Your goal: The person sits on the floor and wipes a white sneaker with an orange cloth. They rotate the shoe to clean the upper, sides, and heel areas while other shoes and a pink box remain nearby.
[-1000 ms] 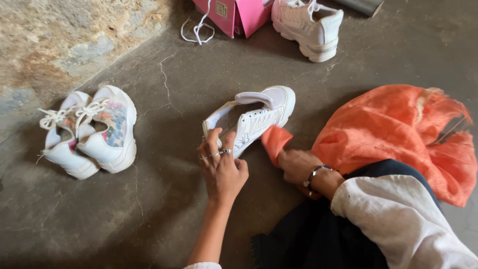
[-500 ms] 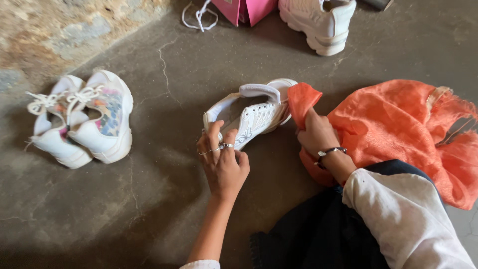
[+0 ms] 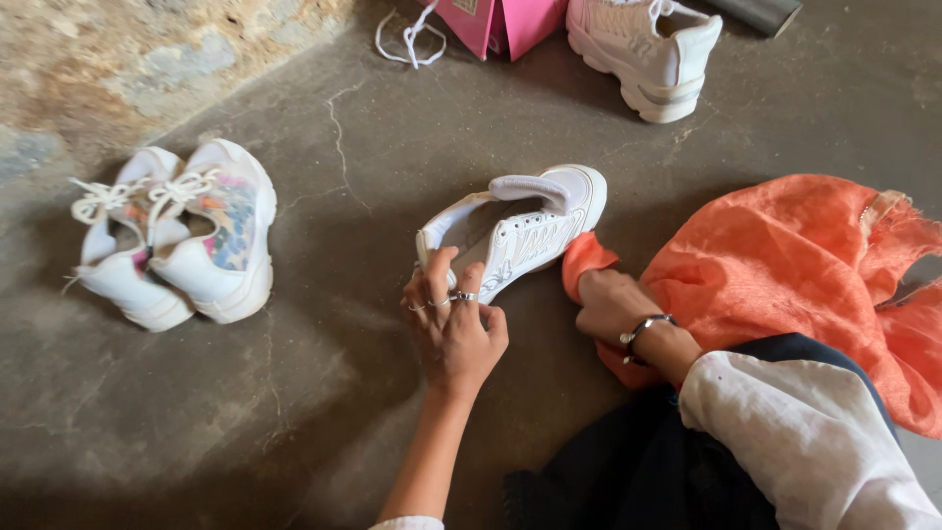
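A white unlaced sneaker lies tilted on its side on the concrete floor. My left hand, with rings on its fingers, grips the sneaker's heel. My right hand, with a dark bracelet at the wrist, is closed on a bunched corner of an orange cloth and presses it against the sneaker's side near the sole. The rest of the cloth spreads over my lap to the right.
A pair of white laced sneakers with colourful panels stands at the left. Another white sneaker, a pink box, a loose white lace and a grey cylinder lie at the top. A rough wall base runs along the upper left.
My right hand with the orange cloth went up to the sneaker's toe half a second ago, then came back down to its side. My left hand has kept hold of the heel.
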